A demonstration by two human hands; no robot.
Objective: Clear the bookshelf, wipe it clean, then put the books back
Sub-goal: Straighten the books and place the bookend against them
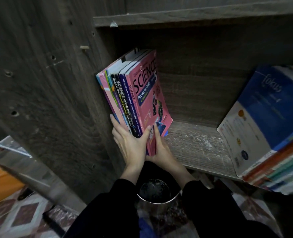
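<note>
Evidently the bundle of books stands upright, tight against the side panel. Both hands clamp its lower end: the left hand lies along the spines with its thumb hooked onto the pink cover, and the right hand grips the bottom corner on the side away from the panel. Further from the panel the shelf board shows pale streaks, and a second stack leans farthest off. Whether the bundle is coming out or going back I cannot tell. Either way, the next move calls for an even squeeze so the thin books do not fan or slip.
</note>
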